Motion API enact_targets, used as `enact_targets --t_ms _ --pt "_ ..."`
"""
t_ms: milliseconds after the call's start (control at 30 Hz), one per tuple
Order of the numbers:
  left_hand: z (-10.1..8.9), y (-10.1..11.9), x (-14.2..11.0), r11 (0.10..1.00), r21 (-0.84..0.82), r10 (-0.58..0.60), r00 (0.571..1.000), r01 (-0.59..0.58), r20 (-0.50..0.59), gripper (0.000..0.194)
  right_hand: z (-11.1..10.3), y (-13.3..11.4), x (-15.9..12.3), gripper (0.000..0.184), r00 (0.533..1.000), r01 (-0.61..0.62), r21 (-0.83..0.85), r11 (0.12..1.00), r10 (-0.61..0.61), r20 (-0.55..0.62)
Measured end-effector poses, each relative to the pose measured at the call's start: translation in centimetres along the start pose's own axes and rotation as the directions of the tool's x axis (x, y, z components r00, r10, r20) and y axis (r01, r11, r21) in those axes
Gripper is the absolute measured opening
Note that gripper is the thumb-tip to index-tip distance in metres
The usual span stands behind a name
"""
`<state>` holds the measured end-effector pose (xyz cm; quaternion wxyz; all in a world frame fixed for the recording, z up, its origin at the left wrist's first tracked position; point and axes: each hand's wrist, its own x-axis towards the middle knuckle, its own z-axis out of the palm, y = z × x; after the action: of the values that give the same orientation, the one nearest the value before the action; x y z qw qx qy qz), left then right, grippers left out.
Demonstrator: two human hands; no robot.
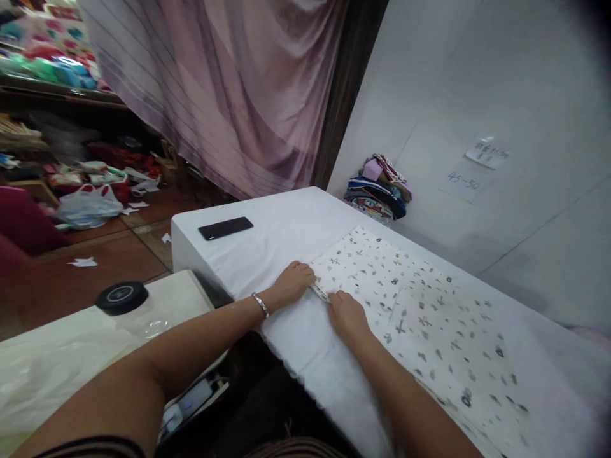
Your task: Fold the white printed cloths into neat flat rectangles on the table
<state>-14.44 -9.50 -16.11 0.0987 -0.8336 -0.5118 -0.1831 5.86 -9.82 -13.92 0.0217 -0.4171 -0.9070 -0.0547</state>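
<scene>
A white cloth (420, 312) with small grey-brown printed motifs lies spread over a white-covered table (281, 229). Its near-left edge is turned over into a narrow fold between my two hands. My left hand (294, 282) is closed on that edge at the cloth's left corner, with a bracelet at the wrist. A short way to the right, my right hand (348, 318) is closed on the same edge, its fingers bent over the fold. The cloth reaches far to the right, partly behind my right forearm.
A black phone (226, 228) rests on the table's left end. Folded clothes (377, 189) are stacked against the wall at the back. A jar with a black lid (122, 297) stands on a pale surface at the left. A pink curtain (248, 83) hangs behind; bags (90, 205) lie on the floor.
</scene>
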Motion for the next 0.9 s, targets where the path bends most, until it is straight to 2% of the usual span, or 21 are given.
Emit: enact_targets --t_ms 200,333,467,567,667,733,767,833,900 --pt "-0.1 -1.1 -0.1 0.995 -0.079 0.059 0.998 -0.057 0.026 0.017 1.2 -0.7 1.3 0.018 1.000 0.029 -0.079 0.996 -0.029 -0.006" --pt "-0.3 -1.4 -0.4 0.985 -0.170 0.003 0.999 0.003 0.035 0.026 1.3 -1.5 2.0 0.020 0.999 0.047 -0.058 0.997 -0.047 -0.004" --pt "-0.6 -1.7 -1.2 0.961 -0.219 -0.169 0.986 0.167 0.012 0.030 1.2 -1.6 1.9 0.025 0.998 0.059 -0.045 0.997 -0.059 -0.002" --pt "-0.7 -1.7 -1.6 0.909 -0.221 -0.356 0.934 0.354 0.029 0.026 1.5 -1.6 2.2 0.024 0.999 0.041 -0.047 0.998 -0.042 0.000" --pt "-0.9 -1.7 -1.4 0.836 -0.269 -0.472 0.877 0.478 0.090 0.025 1.9 -2.0 3.0 0.023 1.000 -0.010 -0.040 0.999 0.011 0.014" --pt "-1.1 -1.6 -1.0 0.756 -0.361 -0.536 0.833 0.546 0.137 0.026 1.9 -2.4 3.6 0.024 1.000 -0.018 -0.031 0.999 0.018 0.005" --pt "-1.2 -1.6 -0.7 0.683 -0.431 -0.574 0.798 0.590 0.182 0.028 1.9 -2.6 3.9 0.025 1.000 -0.010 -0.024 1.000 0.009 -0.005" --pt "-1.3 -1.4 -0.1 0.442 -0.578 -0.645 0.691 0.686 0.326 0.031 1.7 -2.9 4.3 0.025 1.000 0.017 -0.004 1.000 -0.017 -0.026" --pt "-1.5 -1.3 0.4 0.125 -0.684 -0.651 0.579 0.719 0.490 0.032 1.5 -3.1 4.4 0.023 0.999 0.026 0.019 0.999 -0.026 -0.044"
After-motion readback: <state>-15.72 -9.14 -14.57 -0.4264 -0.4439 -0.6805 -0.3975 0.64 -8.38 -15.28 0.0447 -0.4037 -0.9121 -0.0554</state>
